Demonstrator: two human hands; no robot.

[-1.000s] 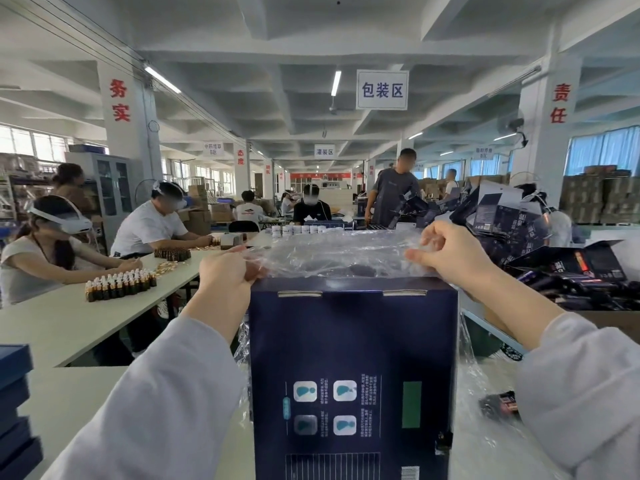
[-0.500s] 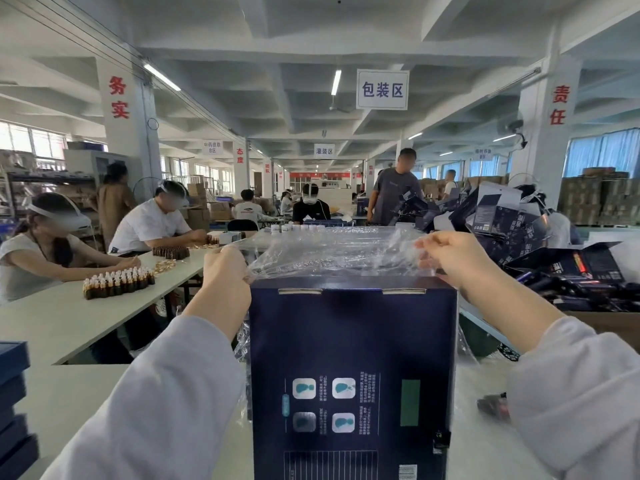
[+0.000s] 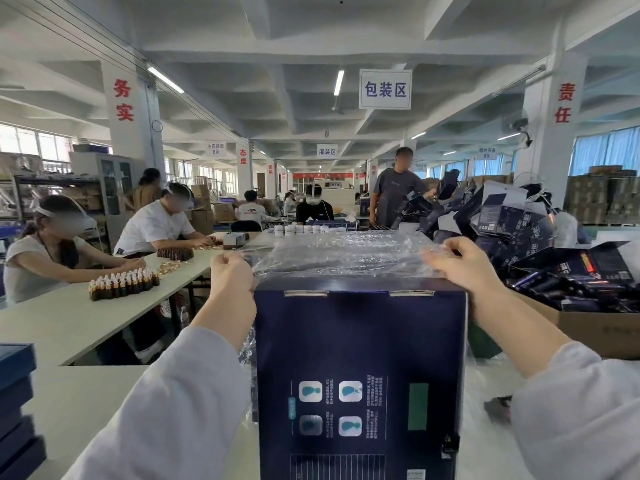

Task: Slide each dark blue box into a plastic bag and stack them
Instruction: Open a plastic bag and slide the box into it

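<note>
A hanging ceiling sign reads "包装区", and a farther sign reads "灌装区". Red characters spell "务实" on the left pillar and "责任" on the right pillar. The print on the dark blue box is too small to read.

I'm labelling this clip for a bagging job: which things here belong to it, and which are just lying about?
In the job: dark blue box; plastic bag, gripped by left hand and right hand; stacked blue boxes.
Lying about: brown bottles; white jars; cardboard carton of dark packaging.
</note>
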